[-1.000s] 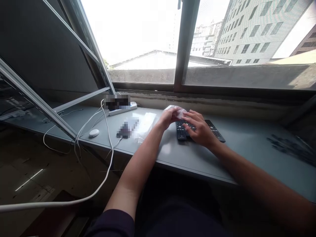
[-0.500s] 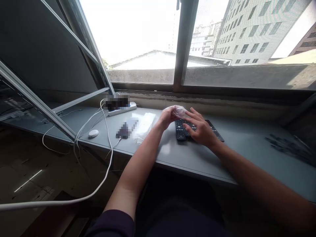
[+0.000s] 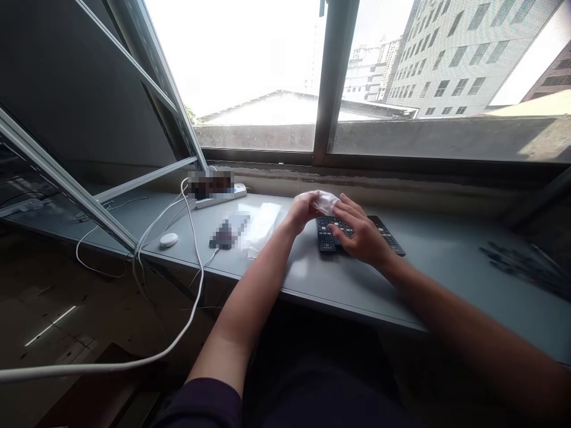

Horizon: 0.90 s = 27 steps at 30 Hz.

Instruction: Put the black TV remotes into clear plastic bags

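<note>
My left hand (image 3: 304, 210) is closed on a crumpled clear plastic bag (image 3: 326, 203), raised a little over the back of the desk. Whether anything lies inside the bag I cannot make out. My right hand (image 3: 359, 233) has its fingers stretched out and thumb apart; its fingertips touch the bag's right side without gripping it. Beneath this hand lie several black remote controls (image 3: 326, 238), side by side and partly hidden by it. More clear plastic bags (image 3: 262, 229) lie flat on the desk, left of my left forearm.
A blurred-out device with a cable (image 3: 226, 233) lies left of the bags. Behind it is a white power strip (image 3: 239, 191). A round white object (image 3: 168, 240) sits near the front edge of the desk (image 3: 450, 261). White cables (image 3: 196, 285) loop off the left side, by a metal frame (image 3: 147, 169).
My right hand has shifted slightly left, and its fingers have drawn closer together against the bag. My left hand has stayed nearly still with the bag.
</note>
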Motion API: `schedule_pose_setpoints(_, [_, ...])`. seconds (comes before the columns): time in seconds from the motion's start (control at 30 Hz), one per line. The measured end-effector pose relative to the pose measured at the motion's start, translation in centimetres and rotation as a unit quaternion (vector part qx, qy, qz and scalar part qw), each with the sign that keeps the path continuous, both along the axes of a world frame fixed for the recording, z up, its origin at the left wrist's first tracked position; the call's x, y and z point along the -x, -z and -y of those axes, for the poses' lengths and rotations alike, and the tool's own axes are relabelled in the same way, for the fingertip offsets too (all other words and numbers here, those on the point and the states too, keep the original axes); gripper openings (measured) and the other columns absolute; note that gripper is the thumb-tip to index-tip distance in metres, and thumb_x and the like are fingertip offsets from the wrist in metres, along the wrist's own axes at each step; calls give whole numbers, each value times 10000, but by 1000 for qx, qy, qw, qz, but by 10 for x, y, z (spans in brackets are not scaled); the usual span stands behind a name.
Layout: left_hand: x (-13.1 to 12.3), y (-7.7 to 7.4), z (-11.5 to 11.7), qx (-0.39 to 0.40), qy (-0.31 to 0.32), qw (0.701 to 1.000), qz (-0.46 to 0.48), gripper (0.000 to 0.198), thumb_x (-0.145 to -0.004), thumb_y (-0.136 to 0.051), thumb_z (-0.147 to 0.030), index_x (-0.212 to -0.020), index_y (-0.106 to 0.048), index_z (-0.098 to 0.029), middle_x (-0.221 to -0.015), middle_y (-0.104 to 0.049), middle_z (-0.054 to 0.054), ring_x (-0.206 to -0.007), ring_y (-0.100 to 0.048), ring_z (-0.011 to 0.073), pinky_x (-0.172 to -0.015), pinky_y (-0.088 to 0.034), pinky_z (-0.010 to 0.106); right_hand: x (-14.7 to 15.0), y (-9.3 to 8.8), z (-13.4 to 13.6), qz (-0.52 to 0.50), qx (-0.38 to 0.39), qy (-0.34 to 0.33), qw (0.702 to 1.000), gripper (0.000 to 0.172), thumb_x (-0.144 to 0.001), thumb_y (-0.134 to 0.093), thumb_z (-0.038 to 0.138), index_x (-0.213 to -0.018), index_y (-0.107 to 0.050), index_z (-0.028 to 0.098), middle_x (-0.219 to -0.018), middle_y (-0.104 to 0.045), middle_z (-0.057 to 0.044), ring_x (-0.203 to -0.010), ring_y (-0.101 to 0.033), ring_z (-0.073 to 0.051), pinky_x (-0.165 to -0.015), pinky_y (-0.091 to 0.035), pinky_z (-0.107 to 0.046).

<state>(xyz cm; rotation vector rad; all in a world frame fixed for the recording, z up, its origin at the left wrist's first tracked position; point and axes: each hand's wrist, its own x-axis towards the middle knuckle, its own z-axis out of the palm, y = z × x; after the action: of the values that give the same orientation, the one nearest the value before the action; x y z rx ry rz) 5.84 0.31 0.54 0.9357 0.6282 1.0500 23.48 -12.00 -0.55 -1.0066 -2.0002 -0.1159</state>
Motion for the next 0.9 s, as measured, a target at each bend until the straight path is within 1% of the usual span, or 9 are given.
schedule_pose_setpoints(0.1, [-1, 0, 6, -21, 71, 997, -5, 175, -986, -787, -297, -1053, -795, -136, -993, -814, 106, -854, -754, 200, -842, -624, 316, -1, 1, -1, 15, 13, -3, 1000, 566, -1081, -713, 325, -1641, -657, 265, -1614, -696, -136, -1725, -361, -439, -1327, -430, -745])
schedule_pose_setpoints(0.17, [-2, -1, 8, -25, 81, 996, -3, 201, -997, -791, -328, -1063, -803, -138, -1011, -819, 110, -873, -759, 202, -851, -621, 312, -2, 2, -1, 15, 13, -3, 1000, 550, -1083, -713, 323, -1630, -670, 283, -1614, -696, -123, -1731, -349, -434, -1336, -416, -743])
schedule_pose_setpoints(0.3, [2, -4, 2, 8, -1, 1000, 3, 301, -1065, -707, -430, -1081, -821, -152, -1039, -830, 113, -867, -763, 183, -822, -601, 274, -3, 0, 2, 3, 8, -2, 1000, 392, -1089, -715, 325, -1473, -792, 318, -1572, -729, -86, -1724, -370, -424, -1330, -432, -733])
schedule_pose_setpoints(0.4, [6, -4, -6, 23, -62, 997, 27, 352, -1122, -553, -384, -1174, -822, -162, -1058, -846, 113, -930, -787, 193, -809, -595, 258, -2, -3, 6, -10, 5, -4, 1000, 332, -1103, -700, 324, -1409, -829, 299, -1511, -769, -90, -1709, -406, -410, -1318, -465, -704])
schedule_pose_setpoints(0.5, [7, -2, -10, 28, -82, 995, 40, 374, -1121, -498, -327, -1233, -812, -157, -1081, -854, 121, -967, -794, 202, -793, -593, 258, -1, -3, 7, -15, 8, -4, 1000, 370, -1105, -700, 334, -1455, -807, 281, -1489, -785, -105, -1685, -452, -405, -1302, -495, -685])
schedule_pose_setpoints(0.57, [7, -1, -10, 22, -87, 996, 30, 369, -1112, -513, -326, -1235, -818, -159, -1103, -853, 120, -945, -786, 190, -761, -577, 244, -1, -2, 7, -13, 21, 1, 1000, 447, -1105, -698, 346, -1544, -756, 282, -1540, -758, -109, -1688, -445, -408, -1309, -485, -688])
schedule_pose_setpoints(0.67, [8, 1, -10, 19, -128, 992, 8, 341, -1098, -559, -357, -1210, -832, -186, -1109, -847, 95, -891, -762, 156, -645, -491, 202, -3, 1, 5, -12, 43, 8, 999, 528, -1114, -679, 354, -1640, -682, 314, -1640, -690, -90, -1707, -410, -411, -1340, -428, -714])
schedule_pose_setpoints(0.8, [13, 4, -15, 24, -162, 986, 25, 327, -1082, -599, -420, -1174, -824, -201, -1107, -843, 85, -838, -738, 131, -532, -378, 196, -4, 4, 3, -3, 53, -12, 999, 475, -1112, -680, 344, -1583, -736, 330, -1620, -708, -84, -1689, -444, -412, -1337, -425, -726])
schedule_pose_setpoints(0.9, [11, 7, -18, 44, -170, 984, 4, 297, -1055, -647, -424, -1117, -808, -182, -1041, -825, 83, -762, -696, 117, -538, -388, 198, -4, 4, 4, 0, 57, -23, 998, 527, -1112, -681, 348, -1639, -685, 330, -1615, -711, -89, -1690, -446, -400, -1344, -426, -708])
